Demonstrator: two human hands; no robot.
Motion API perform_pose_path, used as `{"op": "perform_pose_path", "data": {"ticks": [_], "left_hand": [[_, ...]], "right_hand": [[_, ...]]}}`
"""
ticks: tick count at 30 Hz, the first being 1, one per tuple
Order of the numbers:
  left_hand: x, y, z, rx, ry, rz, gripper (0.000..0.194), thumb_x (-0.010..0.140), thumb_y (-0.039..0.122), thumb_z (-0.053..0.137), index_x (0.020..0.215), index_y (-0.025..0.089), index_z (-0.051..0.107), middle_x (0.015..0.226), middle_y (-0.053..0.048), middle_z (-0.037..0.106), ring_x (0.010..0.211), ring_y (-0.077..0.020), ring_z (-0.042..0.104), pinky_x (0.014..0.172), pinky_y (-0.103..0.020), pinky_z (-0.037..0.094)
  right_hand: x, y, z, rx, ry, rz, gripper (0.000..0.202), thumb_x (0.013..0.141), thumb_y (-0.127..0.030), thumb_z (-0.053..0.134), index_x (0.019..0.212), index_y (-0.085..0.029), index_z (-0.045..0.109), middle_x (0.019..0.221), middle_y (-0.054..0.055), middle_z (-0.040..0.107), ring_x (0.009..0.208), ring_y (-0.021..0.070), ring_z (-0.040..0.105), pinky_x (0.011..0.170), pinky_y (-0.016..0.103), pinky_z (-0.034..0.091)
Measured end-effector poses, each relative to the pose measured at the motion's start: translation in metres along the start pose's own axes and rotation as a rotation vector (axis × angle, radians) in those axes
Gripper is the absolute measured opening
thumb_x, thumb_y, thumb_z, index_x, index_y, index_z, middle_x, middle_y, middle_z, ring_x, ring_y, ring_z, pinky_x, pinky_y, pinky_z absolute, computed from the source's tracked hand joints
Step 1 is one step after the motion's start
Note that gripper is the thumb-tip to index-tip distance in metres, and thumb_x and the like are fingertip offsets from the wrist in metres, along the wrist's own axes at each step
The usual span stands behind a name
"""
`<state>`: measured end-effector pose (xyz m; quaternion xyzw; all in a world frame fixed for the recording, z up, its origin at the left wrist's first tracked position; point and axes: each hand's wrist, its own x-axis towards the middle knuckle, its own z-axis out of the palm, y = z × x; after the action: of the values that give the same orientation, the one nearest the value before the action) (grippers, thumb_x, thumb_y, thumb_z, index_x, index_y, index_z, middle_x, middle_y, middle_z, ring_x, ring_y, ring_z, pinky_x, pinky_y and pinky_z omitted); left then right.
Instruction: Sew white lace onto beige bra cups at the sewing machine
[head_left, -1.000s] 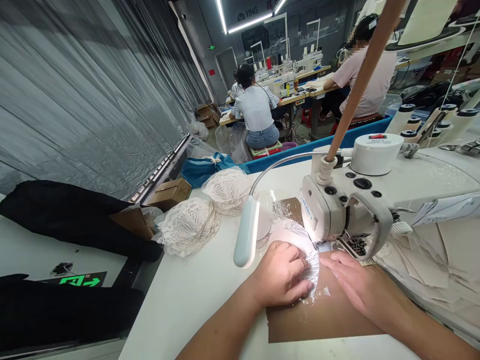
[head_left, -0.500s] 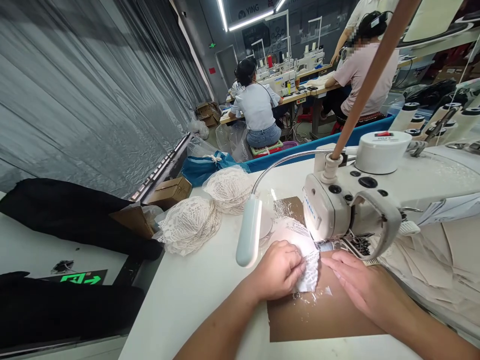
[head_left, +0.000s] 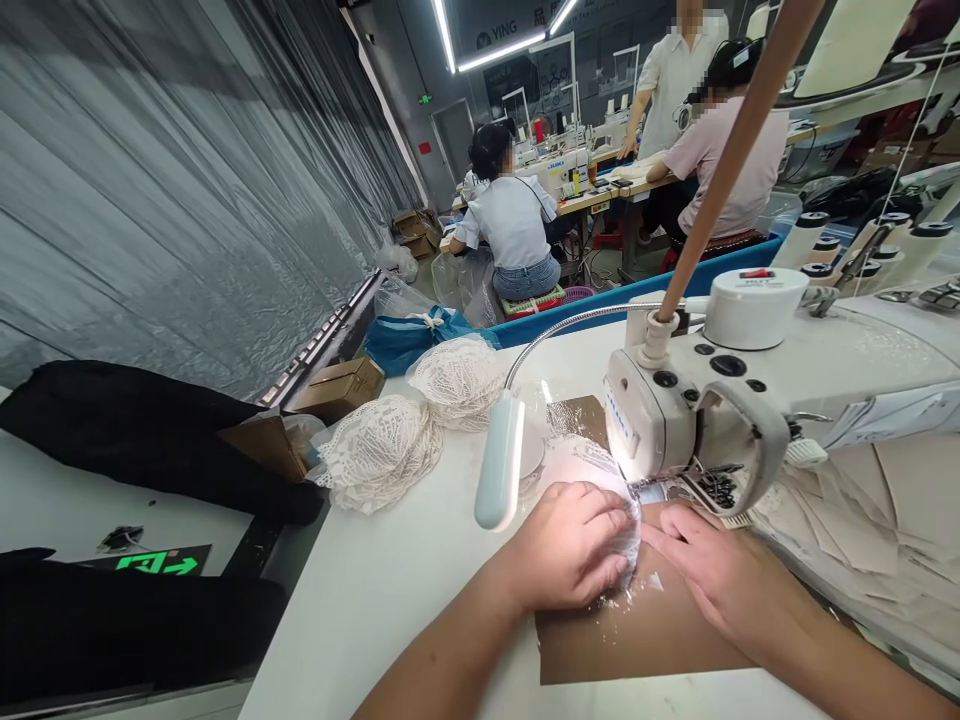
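A white lace piece (head_left: 581, 462) lies under the head of the sewing machine (head_left: 652, 410), lit by its lamp (head_left: 496, 465). My left hand (head_left: 574, 545) rests on top of the lace with its fingers slightly bent and spread, pressing it to the brown plate (head_left: 645, 640). My right hand (head_left: 720, 570) lies on the plate just right of the lace, fingers stretched toward its edge and holding nothing. The needle area is partly hidden by the machine head.
Two stacks of lace pieces, one nearer (head_left: 379, 455) and one farther (head_left: 457, 380), sit left of the lamp. Beige fabric pieces (head_left: 862, 500) lie at the right. Thread cones (head_left: 806, 240) stand behind the machine. Several people work beyond the blue cloth (head_left: 570, 322).
My left hand has moved a little right, farther over the lace, with its fingers more spread. The standing person in the background has come further into view.
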<state>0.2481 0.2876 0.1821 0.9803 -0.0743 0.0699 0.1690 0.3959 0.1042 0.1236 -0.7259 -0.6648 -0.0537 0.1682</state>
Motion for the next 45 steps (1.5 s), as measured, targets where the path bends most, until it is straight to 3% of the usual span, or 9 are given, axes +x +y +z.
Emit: {"op": "perform_pose_path", "data": {"ticks": [5,15,21,31,36,45], "left_hand": [[-0.001,-0.002,0.001,0.095,-0.061,0.101,0.041,0.097,0.034,0.040,0.132,0.016,0.051,0.135,-0.010,0.057,0.114,-0.0242,0.051,0.094,-0.039,0.039],[-0.001,-0.001,0.006,0.137,-0.025,0.040,0.042,0.095,0.035,0.042,0.131,0.015,0.053,0.137,-0.009,0.056,0.107,-0.0250,0.052,0.087,-0.040,0.040],[0.000,0.000,0.008,0.135,0.004,0.002,0.045,0.095,0.038,0.041,0.132,0.015,0.051,0.138,-0.011,0.054,0.108,-0.0273,0.050,0.087,-0.042,0.038],[-0.005,-0.002,0.006,0.046,0.020,0.060,0.033,0.093,0.030,0.043,0.119,0.017,0.060,0.127,-0.010,0.060,0.108,-0.0238,0.053,0.090,-0.039,0.038],[-0.005,-0.003,0.008,0.052,-0.005,0.090,0.033,0.092,0.031,0.047,0.120,0.018,0.059,0.117,-0.011,0.062,0.103,-0.0239,0.055,0.088,-0.039,0.039],[-0.005,-0.003,0.007,0.044,-0.012,0.142,0.031,0.094,0.030,0.044,0.118,0.018,0.060,0.115,-0.011,0.062,0.102,-0.0225,0.055,0.088,-0.038,0.039]], "right_hand": [[-0.006,-0.002,0.003,-0.065,0.002,0.047,0.056,0.071,0.000,0.040,0.115,-0.025,0.062,0.080,0.003,0.056,0.068,0.0180,0.054,0.059,0.030,0.034],[0.001,-0.006,-0.002,-0.216,0.095,0.064,0.051,0.075,-0.002,0.041,0.114,-0.023,0.065,0.076,0.002,0.061,0.055,0.0154,0.053,0.051,0.030,0.031],[0.010,-0.005,-0.011,-0.257,0.078,0.076,0.052,0.076,-0.002,0.039,0.117,-0.022,0.065,0.074,0.002,0.064,0.045,0.0127,0.049,0.045,0.029,0.027],[0.001,-0.001,-0.021,0.073,-0.044,-0.063,0.048,0.078,-0.002,0.041,0.112,-0.028,0.063,0.079,0.001,0.055,0.063,0.0139,0.049,0.058,0.026,0.033],[0.002,-0.002,-0.028,0.153,-0.063,-0.140,0.042,0.078,-0.003,0.044,0.107,-0.025,0.064,0.075,0.001,0.051,0.067,0.0162,0.045,0.061,0.028,0.030],[-0.004,0.000,-0.025,0.233,-0.151,-0.121,0.053,0.073,0.001,0.044,0.115,-0.027,0.060,0.082,0.002,0.052,0.073,0.0191,0.041,0.064,0.031,0.025]]}}
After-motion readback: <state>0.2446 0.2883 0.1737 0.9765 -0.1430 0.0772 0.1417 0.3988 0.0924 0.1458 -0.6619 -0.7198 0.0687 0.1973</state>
